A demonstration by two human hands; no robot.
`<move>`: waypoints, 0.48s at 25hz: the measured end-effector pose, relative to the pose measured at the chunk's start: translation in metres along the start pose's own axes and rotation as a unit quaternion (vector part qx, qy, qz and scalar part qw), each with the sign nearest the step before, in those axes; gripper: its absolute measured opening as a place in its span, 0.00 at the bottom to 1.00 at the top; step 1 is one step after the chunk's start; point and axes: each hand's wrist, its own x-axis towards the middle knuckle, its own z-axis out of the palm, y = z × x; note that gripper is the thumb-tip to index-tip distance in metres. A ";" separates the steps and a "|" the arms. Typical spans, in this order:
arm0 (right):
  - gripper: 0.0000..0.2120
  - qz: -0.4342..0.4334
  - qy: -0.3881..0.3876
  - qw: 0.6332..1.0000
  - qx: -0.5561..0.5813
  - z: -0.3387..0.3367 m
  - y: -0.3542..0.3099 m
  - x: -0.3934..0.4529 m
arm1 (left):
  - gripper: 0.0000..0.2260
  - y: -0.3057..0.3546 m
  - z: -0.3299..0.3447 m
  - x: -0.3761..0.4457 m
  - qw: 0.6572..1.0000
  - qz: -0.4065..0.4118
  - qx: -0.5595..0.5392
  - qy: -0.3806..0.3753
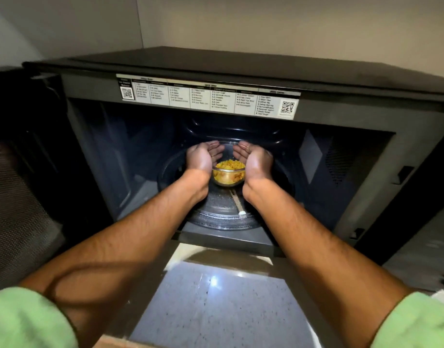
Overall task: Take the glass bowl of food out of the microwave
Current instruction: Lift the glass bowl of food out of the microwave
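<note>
Fingers spread apart beside glass bowl on microwave turntable.

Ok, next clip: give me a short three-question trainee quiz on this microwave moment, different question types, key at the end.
1. True or false: the glass bowl already sits outside the microwave.
2. Multiple choice: the left hand and right hand are A) flanking the bowl with fingers spread, B) pressing buttons, C) closing the door.
3. Fill in: the bowl rests on the round glass ____.

Key: 1 false; 2 A; 3 turntable.
</note>
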 end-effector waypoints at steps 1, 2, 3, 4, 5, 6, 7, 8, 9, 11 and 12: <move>0.19 -0.001 -0.001 1.000 -0.004 0.000 -0.002 -0.003 | 0.17 0.000 0.000 -0.002 1.000 0.008 -0.009 0.011; 0.19 -0.002 -0.002 1.000 -0.006 -0.001 -0.004 -0.006 | 0.16 -0.001 0.000 -0.006 1.000 0.015 -0.016 0.018; 0.19 -0.003 -0.001 1.000 -0.006 -0.002 -0.006 -0.009 | 0.16 -0.001 0.001 -0.010 0.999 0.020 -0.016 0.021; 0.19 -0.005 0.003 1.000 -0.004 -0.003 -0.009 -0.013 | 0.16 -0.001 0.001 -0.016 0.999 0.025 -0.012 0.019; 0.19 -0.003 0.009 1.000 -0.004 -0.005 -0.011 -0.018 | 0.17 0.000 0.002 -0.024 0.999 0.028 -0.006 0.018; 0.19 0.000 0.011 1.000 -0.008 -0.008 -0.011 -0.022 | 0.18 -0.002 0.001 -0.030 0.999 0.031 -0.007 0.017; 0.19 0.005 0.013 1.000 -0.020 -0.012 -0.012 -0.027 | 0.18 -0.003 0.001 -0.038 0.999 0.031 -0.005 0.017; 0.18 0.007 0.014 0.999 -0.036 -0.017 -0.013 -0.035 | 0.18 -0.003 0.001 -0.048 0.999 0.032 -0.005 0.018; 0.18 0.005 0.016 0.999 -0.048 -0.022 -0.014 -0.043 | 0.18 -0.003 0.000 -0.059 0.999 0.033 -0.001 0.021; 0.17 0.001 0.020 0.999 -0.042 -0.032 -0.017 -0.062 | 0.17 -0.001 -0.003 -0.082 0.999 0.031 0.016 0.030; 0.16 0.002 0.019 0.999 -0.033 -0.037 -0.020 -0.073 | 0.16 0.001 -0.006 -0.094 0.999 0.029 0.024 0.038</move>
